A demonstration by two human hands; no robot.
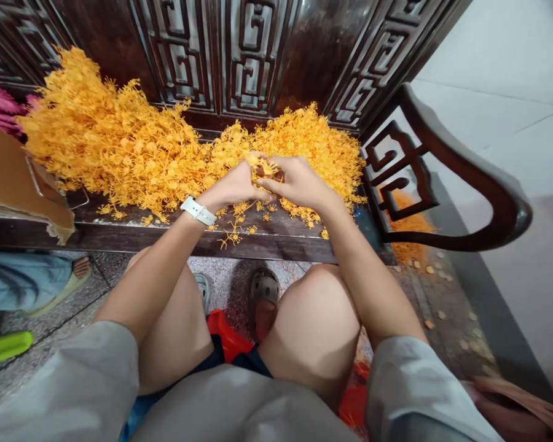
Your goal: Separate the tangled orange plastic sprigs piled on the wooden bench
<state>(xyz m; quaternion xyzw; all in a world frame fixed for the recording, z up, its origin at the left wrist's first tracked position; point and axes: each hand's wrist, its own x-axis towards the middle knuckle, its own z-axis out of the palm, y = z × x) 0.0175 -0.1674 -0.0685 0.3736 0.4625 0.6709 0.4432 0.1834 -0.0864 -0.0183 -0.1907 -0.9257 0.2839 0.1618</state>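
A big heap of orange-yellow plastic flower pieces (133, 147), thin and spidery, spreads along the seat of a dark wooden bench (295, 244). In front of its right part, my left hand (237, 182), with a white watch (198, 211) on the wrist, meets my right hand (301, 179). A few orange flower pieces (259, 164) show between the thumbs and fingers of both hands, which are curled round them. Exactly how each finger grips them is partly hidden. Several loose pieces (233, 236) lie on the seat's front edge below my hands.
A carved backrest (253, 55) rises behind the heap, and a curved armrest (483, 215) bounds it at right. At left stand a cardboard box (16, 166) and pink pieces (2, 107). Another person's leg (27, 279) is beside me. More orange pieces (408, 224) lie beyond the armrest.
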